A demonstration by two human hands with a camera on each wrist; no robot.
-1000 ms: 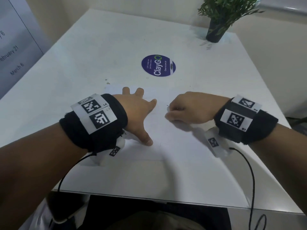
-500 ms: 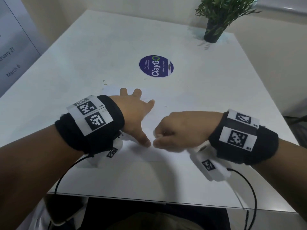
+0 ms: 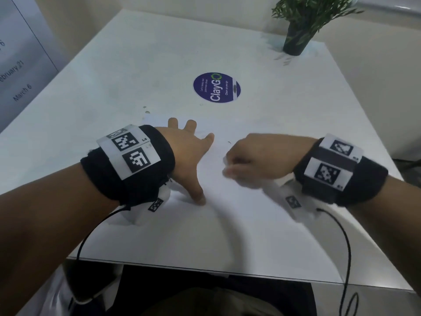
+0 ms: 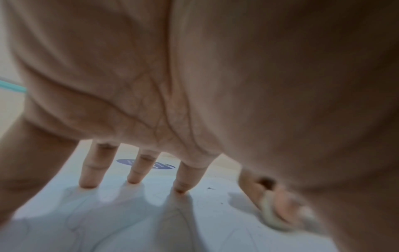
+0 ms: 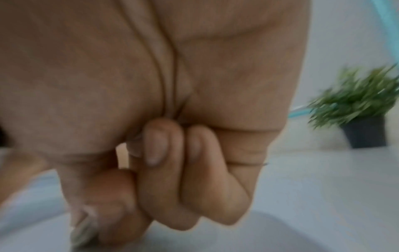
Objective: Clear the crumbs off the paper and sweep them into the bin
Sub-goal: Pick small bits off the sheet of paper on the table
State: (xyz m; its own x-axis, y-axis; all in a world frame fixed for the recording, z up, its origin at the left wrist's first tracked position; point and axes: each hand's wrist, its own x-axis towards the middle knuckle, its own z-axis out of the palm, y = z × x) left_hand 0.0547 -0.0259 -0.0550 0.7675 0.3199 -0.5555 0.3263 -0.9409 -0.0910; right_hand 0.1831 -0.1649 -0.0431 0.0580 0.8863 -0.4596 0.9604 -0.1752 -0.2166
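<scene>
A white sheet of paper [image 3: 230, 208] lies on the white table [image 3: 141, 65] in front of me. My left hand [image 3: 193, 163] presses it flat, fingers [image 4: 135, 172] spread and straight. A few tiny dark crumbs [image 4: 209, 188] lie on the paper just right of my left forefinger; one speck [image 3: 229, 142] shows in the head view. My right hand [image 3: 248, 160] hovers blurred over the paper's right part, curled into a fist [image 5: 172, 187]. It grips a small whitish wad [image 4: 274, 214] between thumb and fingers. No bin is in view.
A round purple ClayGo sticker [image 3: 216, 87] sits on the table beyond the paper. A potted green plant [image 3: 298, 30] stands at the far right corner. The table's front edge [image 3: 205, 270] is close to me, with a dark area below it.
My right hand swept toward me and to the left across the paper, then moved back away a little. The left hand has stayed pressed on the paper.
</scene>
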